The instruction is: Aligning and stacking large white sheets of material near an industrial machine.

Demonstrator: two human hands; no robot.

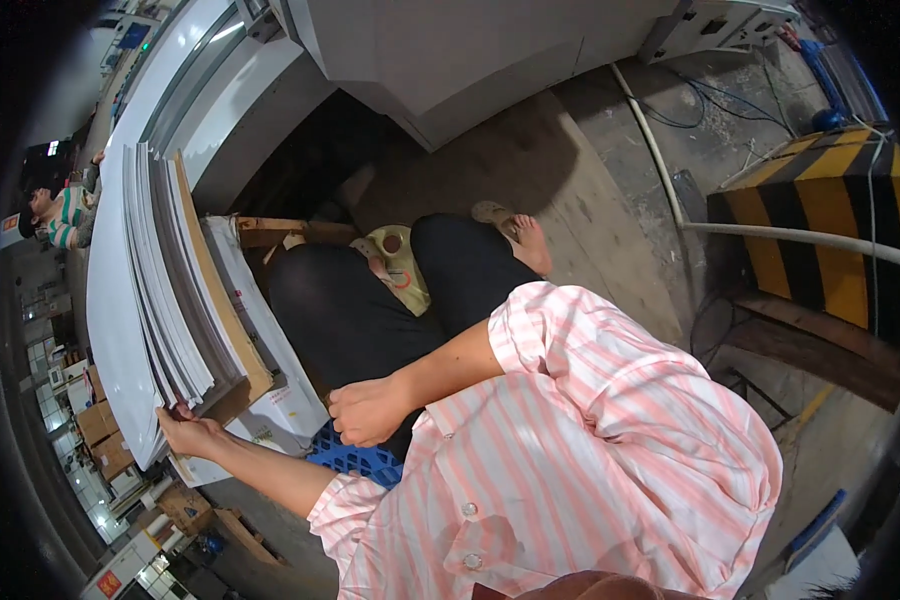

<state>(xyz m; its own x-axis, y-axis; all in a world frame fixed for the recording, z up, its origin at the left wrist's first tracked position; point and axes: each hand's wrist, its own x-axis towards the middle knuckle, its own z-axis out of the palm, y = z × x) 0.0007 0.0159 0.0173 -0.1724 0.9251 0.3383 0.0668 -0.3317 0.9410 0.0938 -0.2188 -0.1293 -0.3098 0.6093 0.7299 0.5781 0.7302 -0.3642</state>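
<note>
- workshop, concrete floor (610, 110), dim; shelves and cartons (98, 424) at far left, with a co-worker (67, 216) in a striped top.
- grey machine (470, 55), one, across the top of my remote view.
- wearer, one, in a pink-striped shirt (610, 400) and black trousers (345, 305), low down, knees bent.
- striped block (820, 215), yellow and black, at right.
- white sheets (155, 290), a thick bundle, at the wearer's left, just beside the left knee. i judge each sheet light and bendable but the bundle heavy; the smooth faces probably slip on one another, and corners could crease. i would take hold at the near corner, thumb outside, fingers behind. look: white, glossy outer face, edges uneven and fanned, curved by my lens; upright or lying, i cannot tell.
- brown board (205, 270), along the bundle's inner side.
- blue pallet (355, 458), lattice, partly hidden below the hands.
- left hand (192, 432), one, pinched nearly closed on the bundle's near corner; how many sheets it grips, i cannot tell.
- right hand (370, 411), one, loosely curled before the lap; i see nothing in it, though the palm is hidden.
</note>
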